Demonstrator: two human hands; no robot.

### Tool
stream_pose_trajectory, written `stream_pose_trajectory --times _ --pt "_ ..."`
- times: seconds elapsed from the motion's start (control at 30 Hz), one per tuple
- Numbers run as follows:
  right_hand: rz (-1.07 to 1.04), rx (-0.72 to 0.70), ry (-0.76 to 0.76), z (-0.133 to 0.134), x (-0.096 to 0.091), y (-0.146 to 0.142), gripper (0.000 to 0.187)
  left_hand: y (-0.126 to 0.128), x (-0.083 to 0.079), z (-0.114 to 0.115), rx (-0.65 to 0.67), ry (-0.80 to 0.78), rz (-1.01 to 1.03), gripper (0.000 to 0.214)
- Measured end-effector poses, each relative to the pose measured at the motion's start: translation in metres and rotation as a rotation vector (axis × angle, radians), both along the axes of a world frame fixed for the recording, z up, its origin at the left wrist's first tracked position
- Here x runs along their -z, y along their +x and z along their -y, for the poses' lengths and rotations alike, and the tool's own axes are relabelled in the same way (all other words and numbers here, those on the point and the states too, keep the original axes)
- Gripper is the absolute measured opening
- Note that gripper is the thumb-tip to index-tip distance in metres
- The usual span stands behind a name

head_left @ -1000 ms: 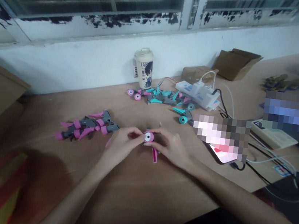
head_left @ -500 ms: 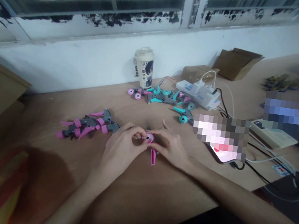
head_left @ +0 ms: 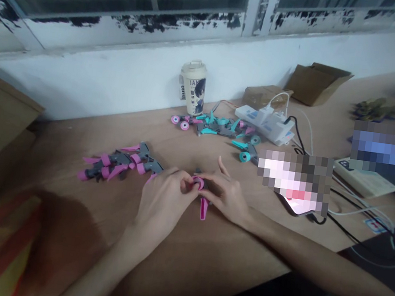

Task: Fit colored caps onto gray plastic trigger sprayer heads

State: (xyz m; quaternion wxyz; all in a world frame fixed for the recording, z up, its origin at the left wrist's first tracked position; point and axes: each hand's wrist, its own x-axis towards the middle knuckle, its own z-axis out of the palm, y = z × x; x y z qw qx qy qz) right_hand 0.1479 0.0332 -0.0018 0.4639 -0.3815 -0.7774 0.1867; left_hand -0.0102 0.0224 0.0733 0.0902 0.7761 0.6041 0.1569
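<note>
Pink wheel (head_left: 201,181) is pinched by the right hand (head_left: 226,195); the left hand's (head_left: 164,194) thumb now hides its white face, that grip unclear.

Best we can read is on the cream cup (head_left: 188,105) by the wall – COFFEE in dark capitals running vertically down its left side, and up front IA plus a third letter, N or M, we can't tell which. There's smaller print under that, too tiny for us, and the blue-edged sticker (head_left: 376,225) by the cables has a red mark – too blurry to make out.
</note>
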Motion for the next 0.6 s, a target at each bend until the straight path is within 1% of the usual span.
stream_pose_trajectory --times 0.13,0.3,0.4,0.47,0.6 --pt "0.009 -0.015 0.013 0.001 -0.001 -0.001 0.023 0.004 0.0 0.005 -0.001 0.01 -0.041 0.025" --pt "-0.026 -0.013 0.015 0.001 0.0 0.001 0.022 0.01 0.008 0.015 0.026 0.195 -0.136 0.024" --pt "-0.093 0.041 0.007 -0.003 -0.001 0.006 0.023 0.011 0.014 0.019 0.13 0.336 -0.098 0.025" --pt "-0.119 0.064 0.018 -0.004 -0.002 0.009 0.022 0.01 0.016 0.018 0.214 0.407 -0.056 0.022" --pt "-0.103 0.003 0.068 -0.004 -0.002 0.009 0.022 0.003 0.02 0.006 0.342 0.42 0.101 0.017"
